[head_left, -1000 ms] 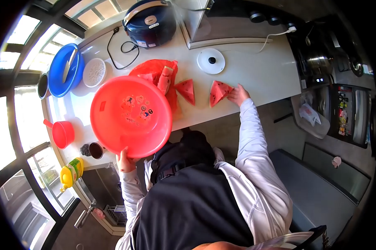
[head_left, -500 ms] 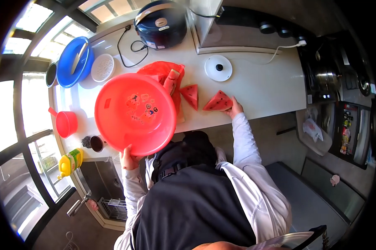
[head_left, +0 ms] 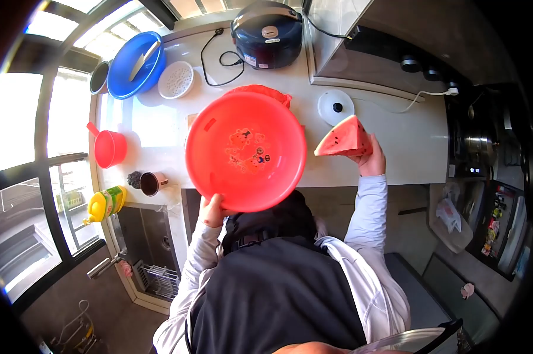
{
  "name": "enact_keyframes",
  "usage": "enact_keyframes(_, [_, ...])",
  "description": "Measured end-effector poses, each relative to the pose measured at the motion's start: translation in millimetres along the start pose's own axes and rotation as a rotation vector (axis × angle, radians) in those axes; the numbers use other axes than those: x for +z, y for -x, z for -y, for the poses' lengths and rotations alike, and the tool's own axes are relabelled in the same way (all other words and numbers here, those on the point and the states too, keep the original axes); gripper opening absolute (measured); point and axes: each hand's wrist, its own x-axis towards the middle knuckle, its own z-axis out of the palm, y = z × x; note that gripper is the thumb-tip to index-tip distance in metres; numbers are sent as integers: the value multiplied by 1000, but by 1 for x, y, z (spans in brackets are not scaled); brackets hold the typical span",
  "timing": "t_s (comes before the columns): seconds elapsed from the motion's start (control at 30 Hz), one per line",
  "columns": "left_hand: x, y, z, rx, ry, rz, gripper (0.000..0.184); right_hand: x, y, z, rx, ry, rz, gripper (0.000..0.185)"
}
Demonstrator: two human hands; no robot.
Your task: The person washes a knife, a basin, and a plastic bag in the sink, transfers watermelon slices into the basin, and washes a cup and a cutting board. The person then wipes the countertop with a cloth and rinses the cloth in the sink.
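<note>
My left hand (head_left: 214, 211) grips the near rim of a large red plastic basin (head_left: 219, 177), which has cartoon prints on its inner bottom. The basin is tilted toward me and nothing lies inside it. In my right hand (head_left: 372, 159) is a wedge of watermelon (head_left: 344, 138), held above the counter to the right of the basin. Its red flesh with dark seeds faces the camera. Behind the basin a piece of red plastic bag (head_left: 266, 93) pokes out; whatever else lies there is hidden by the basin.
On the counter (head_left: 408, 153) stand a rice cooker (head_left: 268, 41), a white lid (head_left: 336, 107), a white strainer (head_left: 176, 80), a blue basin (head_left: 122, 71), a red dipper (head_left: 110, 148) and a brown mug (head_left: 151, 184). A yellow bottle (head_left: 107, 203) is beside the sink (head_left: 142, 236). The stove (head_left: 479, 130) is far right.
My right hand has lifted the watermelon wedge off the counter and turned it. The red basin has shifted right and now covers the other watermelon pieces and most of the bag.
</note>
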Motion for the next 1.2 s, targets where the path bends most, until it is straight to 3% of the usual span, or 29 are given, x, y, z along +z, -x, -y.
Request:
enact_keyframes(0.17, [23,10,4,-114,-28,88,42,87,28,31,127,251,152,46])
enact_keyframes(0.37, [38,30,14,-37,66,66,45,125,16,-50,-139,822,545,46])
enact_keyframes(0.53, [19,39,34,53,84,104,42,144,38,-73,-389,1257,346,42])
enact_keyframes(0.63, [9,44,32,39,110,111,40,152,55,-79,-399,1447,269,36])
enact_keyframes(0.73, [3,53,33,-8,144,114,40,156,74,-88,-649,1522,63,27])
enact_keyframes(0.93, [2,67,42,-74,178,251,49,155,132,-59,-863,1476,84,19])
enact_keyframes(1.03, [11,67,47,-64,96,311,47,137,152,-37,-1019,1501,-37,21])
enact_keyframes(1.1, [23,70,52,-55,16,319,44,108,152,-27,-976,1447,-213,31])
enact_keyframes(1.2, [44,55,85,-115,18,317,46,31,132,-34,-635,1247,-368,40])
